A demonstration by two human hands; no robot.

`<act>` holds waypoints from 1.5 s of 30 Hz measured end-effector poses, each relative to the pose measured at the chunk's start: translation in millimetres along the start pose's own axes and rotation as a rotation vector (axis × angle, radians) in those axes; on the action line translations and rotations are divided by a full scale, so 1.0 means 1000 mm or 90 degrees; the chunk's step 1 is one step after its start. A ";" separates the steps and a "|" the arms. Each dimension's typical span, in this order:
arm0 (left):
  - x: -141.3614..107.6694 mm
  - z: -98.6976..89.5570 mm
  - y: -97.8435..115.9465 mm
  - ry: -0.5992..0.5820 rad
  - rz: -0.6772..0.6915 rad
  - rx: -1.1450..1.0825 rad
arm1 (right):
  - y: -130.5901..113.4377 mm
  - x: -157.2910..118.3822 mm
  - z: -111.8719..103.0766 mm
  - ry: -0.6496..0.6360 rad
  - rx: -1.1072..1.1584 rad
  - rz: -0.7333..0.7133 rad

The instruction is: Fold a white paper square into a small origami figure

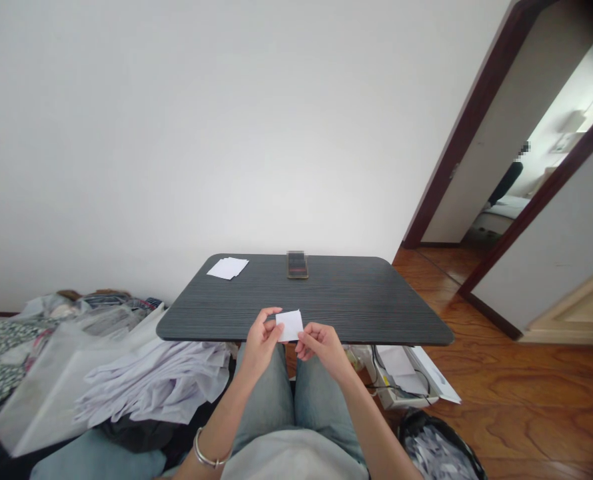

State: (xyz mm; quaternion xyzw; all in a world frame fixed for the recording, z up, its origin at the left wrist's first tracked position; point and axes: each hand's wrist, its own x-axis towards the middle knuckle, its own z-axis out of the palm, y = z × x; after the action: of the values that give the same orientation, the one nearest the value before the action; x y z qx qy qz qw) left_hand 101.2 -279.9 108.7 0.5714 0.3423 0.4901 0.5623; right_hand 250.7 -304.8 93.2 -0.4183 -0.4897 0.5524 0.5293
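Observation:
A small white piece of paper (pixel 289 325) is held up at the near edge of the dark table (pixel 346 293). My left hand (pixel 264 335) pinches its left side between thumb and fingers. At the lower right corner of the paper, my right hand (pixel 320 343) grips it with thumb and curled fingers. Several white sheets (pixel 228 268) lie overlapping at the table's far left. A phone (pixel 297 265) rests near the middle of the far edge.
White cloth (pixel 161 380) and plastic bags (pixel 51 380) are heaped left of the table. Below its right side sit a white box with cables (pixel 401 377) and a black bag of scraps (pixel 439 450). Through the doorway, a person (pixel 507 181) is partly visible.

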 end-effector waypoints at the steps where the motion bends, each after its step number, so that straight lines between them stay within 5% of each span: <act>1: 0.000 -0.001 0.000 0.009 0.003 0.004 | 0.000 0.000 0.000 -0.014 -0.004 -0.002; 8: -0.002 -0.005 0.002 -0.004 0.025 0.074 | 0.000 -0.001 -0.002 0.063 0.067 -0.044; 13: -0.001 -0.004 0.006 -0.070 -0.006 0.107 | -0.008 -0.003 -0.001 0.004 0.087 -0.039; 18: 0.002 -0.005 0.007 -0.037 0.013 0.120 | -0.008 -0.003 -0.001 -0.035 0.059 -0.043; 27: -0.001 -0.004 0.005 -0.047 0.025 0.091 | -0.007 -0.002 0.000 -0.008 0.052 -0.066; 41: -0.007 -0.006 0.021 -0.182 -0.064 -0.011 | -0.013 -0.013 -0.005 -0.156 0.035 -0.081; 45: -0.005 -0.007 0.021 -0.151 -0.066 -0.026 | -0.011 -0.012 -0.001 -0.160 0.039 -0.078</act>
State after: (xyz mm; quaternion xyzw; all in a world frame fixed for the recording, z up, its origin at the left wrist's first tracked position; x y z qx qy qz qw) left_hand 90.1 -285.8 127.7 0.5952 0.2926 0.3966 0.6347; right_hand 254.5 -317.2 103.0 -0.2987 -0.5598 0.5817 0.5090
